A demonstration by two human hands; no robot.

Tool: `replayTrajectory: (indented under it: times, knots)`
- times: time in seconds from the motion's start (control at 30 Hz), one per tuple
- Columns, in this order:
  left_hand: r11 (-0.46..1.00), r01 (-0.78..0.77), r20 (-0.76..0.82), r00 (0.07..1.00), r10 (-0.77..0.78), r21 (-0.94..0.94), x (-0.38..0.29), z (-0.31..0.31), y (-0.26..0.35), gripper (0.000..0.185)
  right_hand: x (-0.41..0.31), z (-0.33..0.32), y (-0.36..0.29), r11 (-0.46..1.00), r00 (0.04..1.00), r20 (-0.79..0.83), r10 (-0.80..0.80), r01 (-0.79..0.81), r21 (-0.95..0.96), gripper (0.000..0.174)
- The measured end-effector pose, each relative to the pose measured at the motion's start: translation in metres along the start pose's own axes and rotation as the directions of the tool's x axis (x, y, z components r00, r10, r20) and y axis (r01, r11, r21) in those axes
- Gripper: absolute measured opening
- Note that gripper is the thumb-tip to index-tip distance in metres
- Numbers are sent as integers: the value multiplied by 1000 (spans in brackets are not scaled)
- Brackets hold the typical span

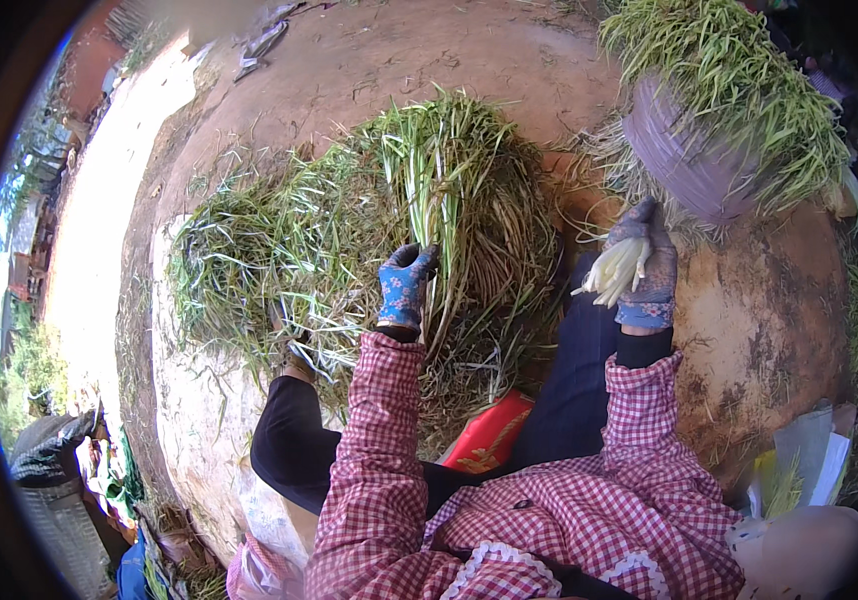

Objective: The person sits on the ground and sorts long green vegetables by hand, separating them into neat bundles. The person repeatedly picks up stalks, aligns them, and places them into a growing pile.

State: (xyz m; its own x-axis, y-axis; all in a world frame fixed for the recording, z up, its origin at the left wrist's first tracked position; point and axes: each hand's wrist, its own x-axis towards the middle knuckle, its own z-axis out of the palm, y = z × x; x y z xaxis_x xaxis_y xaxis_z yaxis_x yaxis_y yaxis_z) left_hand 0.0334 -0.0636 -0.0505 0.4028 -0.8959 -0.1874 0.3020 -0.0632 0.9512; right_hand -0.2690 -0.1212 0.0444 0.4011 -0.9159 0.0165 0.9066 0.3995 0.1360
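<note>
My left hand [406, 285], in a blue flowered work glove, pinches the pale stems of a few long green-leaved stalks [420, 195] at the front of a large heap of leafy stalks [271, 247]. My right hand [645, 270], in a matching glove, is closed around a small bunch of peeled white stems [616, 270], their pale ends pointing down and left. Thin roots or fibres hang beside it. Under the heap's near edge, between my legs, lies a red package [489, 431] with a gold pattern.
At the upper right, a large bundle of green stalks [736, 90] is wrapped in purplish sheeting [688, 154]. Loose trimmings lie on the earthen floor [429, 45]. White and yellow sheets or bags [811, 457] are at the lower right. Another person's dark sleeve [46, 450] seems to show at the far left.
</note>
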Motion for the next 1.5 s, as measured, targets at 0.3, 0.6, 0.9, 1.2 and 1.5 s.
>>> replayTrajectory:
  times: [0.3, 0.6, 0.9, 1.2, 1.5]
  knots:
    - [998, 35, -152, 988, -41, -46, -102, -24, 80, 37, 11, -23, 67, 995, 991, -117, -58, 47, -92, 16]
    - [842, -166, -27, 984, 177, -513, -142, -41, 84, 32, 11, -40, 84, 947, 984, -120, -131, 88, -310, 18]
    - [864, -123, 152, 963, 223, -488, -97, 2, 40, 31, 7, -28, 83, 892, 937, -164, -309, 226, -391, 9]
    - [897, -41, 15, 998, 53, -440, -73, 29, 19, 20, 11, -43, 102, 835, 956, -81, -281, 202, -511, 15]
    - [944, -68, -6, 998, 70, -324, -67, 41, 15, 15, 9, -55, 118, 103, 991, -38, -125, -25, -994, 26]
